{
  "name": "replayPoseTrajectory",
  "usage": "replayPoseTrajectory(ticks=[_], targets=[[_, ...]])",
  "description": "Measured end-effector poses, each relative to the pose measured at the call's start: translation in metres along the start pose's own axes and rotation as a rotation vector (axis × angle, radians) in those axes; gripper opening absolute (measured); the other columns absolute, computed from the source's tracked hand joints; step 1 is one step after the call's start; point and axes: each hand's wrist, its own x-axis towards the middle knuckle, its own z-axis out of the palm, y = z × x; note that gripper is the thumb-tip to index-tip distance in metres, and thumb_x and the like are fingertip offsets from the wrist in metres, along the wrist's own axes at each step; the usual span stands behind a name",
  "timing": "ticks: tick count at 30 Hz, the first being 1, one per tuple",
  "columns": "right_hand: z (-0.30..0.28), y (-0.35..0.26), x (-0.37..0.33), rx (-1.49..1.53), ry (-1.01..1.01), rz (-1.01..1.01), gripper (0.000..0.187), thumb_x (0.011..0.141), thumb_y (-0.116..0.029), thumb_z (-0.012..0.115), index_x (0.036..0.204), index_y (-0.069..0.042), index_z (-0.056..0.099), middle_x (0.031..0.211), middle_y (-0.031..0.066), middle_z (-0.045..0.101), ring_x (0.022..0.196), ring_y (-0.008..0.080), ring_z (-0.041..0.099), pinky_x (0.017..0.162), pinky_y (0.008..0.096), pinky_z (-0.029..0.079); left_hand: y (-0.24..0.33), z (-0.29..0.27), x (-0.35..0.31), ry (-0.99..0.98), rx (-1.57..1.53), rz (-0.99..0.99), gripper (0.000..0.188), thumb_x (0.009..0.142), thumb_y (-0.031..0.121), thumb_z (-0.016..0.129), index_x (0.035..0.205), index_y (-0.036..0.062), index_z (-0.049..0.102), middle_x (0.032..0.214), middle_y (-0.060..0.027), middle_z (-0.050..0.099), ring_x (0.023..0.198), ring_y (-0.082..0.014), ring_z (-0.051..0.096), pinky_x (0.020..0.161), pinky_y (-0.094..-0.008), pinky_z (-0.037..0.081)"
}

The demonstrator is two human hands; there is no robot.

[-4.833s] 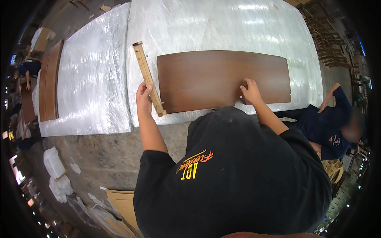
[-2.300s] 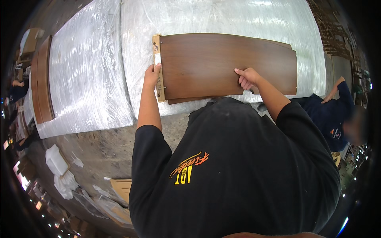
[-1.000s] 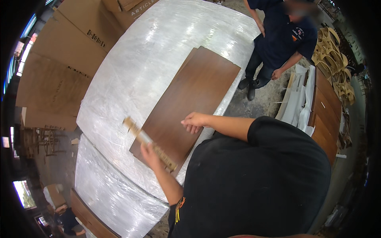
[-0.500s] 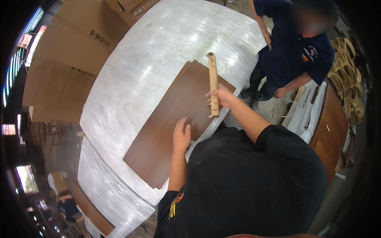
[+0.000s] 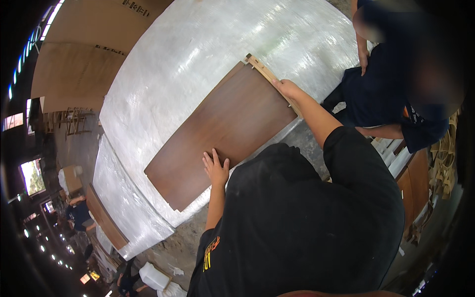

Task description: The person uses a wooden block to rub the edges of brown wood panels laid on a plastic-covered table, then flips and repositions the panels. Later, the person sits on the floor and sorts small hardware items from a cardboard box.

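Observation:
A brown wooden panel [image 5: 213, 128] lies on a large surface wrapped in clear plastic film [image 5: 163, 74]. Beneath its far-left edge, a strip of another brown panel [image 5: 229, 77] shows. My left hand [image 5: 216, 170] rests on the panel near its close edge, fingers spread. Along the panel's short far-right end lies a pale wooden strip [image 5: 261, 68] with small pegs or fittings on it. My right hand [image 5: 287, 90] grips this strip around its middle; the fingertips are partly hidden. Whether the strip is seated against the panel edge, I cannot tell.
Another person [image 5: 381, 84] in dark clothing stands just past my right hand. Tall cardboard boxes [image 5: 74, 64] stand at the left. Brown panels [image 5: 413, 185] and curved wooden pieces [image 5: 443, 153] are stacked at the right. A brown board [image 5: 105, 218] leans by the wrapped surface's near-left side.
My right hand has brought the wooden strip from above the panel to its far-right end. My left hand has spread its fingers flat on the panel. The view has shifted.

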Motion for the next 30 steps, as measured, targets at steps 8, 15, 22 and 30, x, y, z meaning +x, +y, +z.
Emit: replayPoseTrajectory(ticks=[8,15,22,30], targets=[[0.0,-0.002,-0.01,0.187,-0.094,0.079,0.072,0.098,-0.056,0.054,0.128,0.009,0.059,0.12,0.0249,0.066,0.111,0.0316,0.064,0.096,0.041,0.048,-0.002,0.009,0.001,0.033,0.068,0.012,0.085,0.091,0.041,0.068,0.16,0.0237,0.022,0.166,-0.02,0.006,0.151,-0.0451,0.01,0.115,-0.0661,0.021],[0.004,0.008,0.005,-0.038,-0.027,0.009,0.071,0.097,-0.057,0.053,0.119,0.009,0.064,0.111,0.0253,0.069,0.104,0.0339,0.067,0.092,0.041,0.05,0.0,0.006,0.003,-0.019,0.117,0.025,0.094,0.086,0.04,0.073,0.16,0.0229,0.018,0.165,-0.0234,0.006,0.15,-0.0483,0.011,0.113,-0.067,0.025],[0.012,0.015,0.009,-0.18,0.087,-0.051,0.072,0.096,-0.058,0.052,0.122,0.008,0.062,0.111,0.0266,0.069,0.108,0.0375,0.066,0.096,0.0444,0.048,0.011,0.003,0.003,-0.025,0.18,0.0,0.099,0.084,0.039,0.076,0.161,0.0197,0.016,0.164,-0.0253,0.006,0.15,-0.0485,0.012,0.113,-0.0652,0.028],[-0.021,-0.021,-0.028,-0.158,0.237,-0.007,0.058,0.095,-0.05,0.06,0.113,0.006,0.063,0.086,0.0167,0.07,0.068,0.0215,0.069,0.061,0.0382,0.055,0.017,-0.008,0.001,-0.076,0.197,-0.016,0.098,0.087,0.039,0.073,0.16,0.0147,0.013,0.163,-0.0276,0.003,0.149,-0.0498,0.011,0.113,-0.0624,0.029]])
